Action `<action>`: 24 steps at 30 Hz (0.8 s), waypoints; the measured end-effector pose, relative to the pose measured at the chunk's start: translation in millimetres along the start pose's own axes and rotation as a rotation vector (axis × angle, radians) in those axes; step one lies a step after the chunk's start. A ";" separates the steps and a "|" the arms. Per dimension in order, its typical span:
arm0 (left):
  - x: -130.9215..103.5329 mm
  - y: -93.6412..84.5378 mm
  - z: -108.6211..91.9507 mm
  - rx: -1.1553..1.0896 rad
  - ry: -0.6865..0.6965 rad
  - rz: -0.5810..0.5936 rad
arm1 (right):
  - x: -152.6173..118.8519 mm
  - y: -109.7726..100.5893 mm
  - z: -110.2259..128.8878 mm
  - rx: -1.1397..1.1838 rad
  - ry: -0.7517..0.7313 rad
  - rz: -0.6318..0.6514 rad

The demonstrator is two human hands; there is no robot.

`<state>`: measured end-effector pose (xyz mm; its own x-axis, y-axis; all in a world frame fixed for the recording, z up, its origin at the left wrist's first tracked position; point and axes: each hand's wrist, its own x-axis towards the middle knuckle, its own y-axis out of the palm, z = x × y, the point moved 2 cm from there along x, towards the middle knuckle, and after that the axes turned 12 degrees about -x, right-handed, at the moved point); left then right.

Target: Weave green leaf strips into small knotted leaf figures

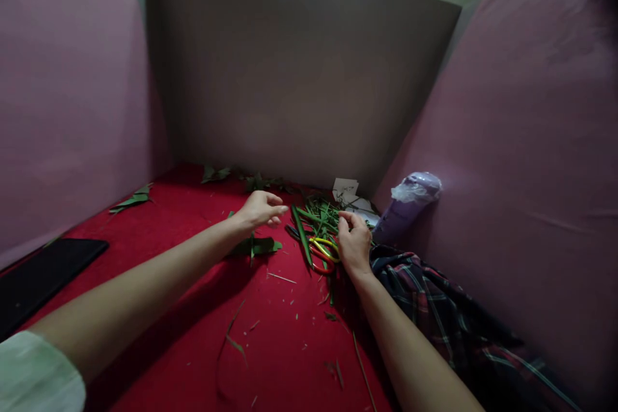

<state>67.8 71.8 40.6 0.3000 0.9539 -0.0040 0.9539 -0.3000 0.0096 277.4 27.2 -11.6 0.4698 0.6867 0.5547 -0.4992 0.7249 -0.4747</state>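
Observation:
My left hand [261,209] hovers over the red cloth, thumb and fingers loosely curved and apart, with nothing visible in it. Just beneath it lie broad green leaves [264,245]. To the right my right hand [355,241] is beside a heap of cut green stems and leaves [321,214], fingers bent and apart; no held object shows. Between the hands are scissors with a yellow handle loop [324,244] and a red one [324,268], their blades partly hidden. A long green leaf strip [301,235] lies at their left.
Red cloth [290,347] carries scattered plant scraps. A purple container with plastic wrap [408,203] leans by the right pink wall, near white paper pieces [345,188]. Dark plaid fabric [434,309] lies right; a black flat object [48,277] left. A grey panel [299,71] closes the back.

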 end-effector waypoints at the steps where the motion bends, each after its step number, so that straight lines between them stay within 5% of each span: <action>1: -1.6 -4.6 1.5 0.017 0.008 -0.026 | -1.3 -0.7 2.3 -0.037 -0.038 -0.014; 9: -64.5 -45.7 23.6 0.297 0.065 -0.107 | -17.5 5.1 12.3 -0.196 -0.224 0.009; 14: -107.1 -36.9 40.8 0.849 0.000 0.080 | -24.6 6.2 17.2 -0.214 -0.292 0.017; 19: -112.9 -22.7 54.7 0.799 0.011 0.142 | -27.8 7.4 19.4 -0.228 -0.336 0.022; 24: -103.3 -34.9 60.2 0.678 0.020 0.092 | -29.2 7.4 20.9 -0.236 -0.357 0.021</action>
<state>4.0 -16.6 -19.6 0.3865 0.9222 -0.0146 0.7206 -0.3118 -0.6193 244.7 11.4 -17.0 0.1596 0.6696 0.7253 -0.3063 0.7321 -0.6085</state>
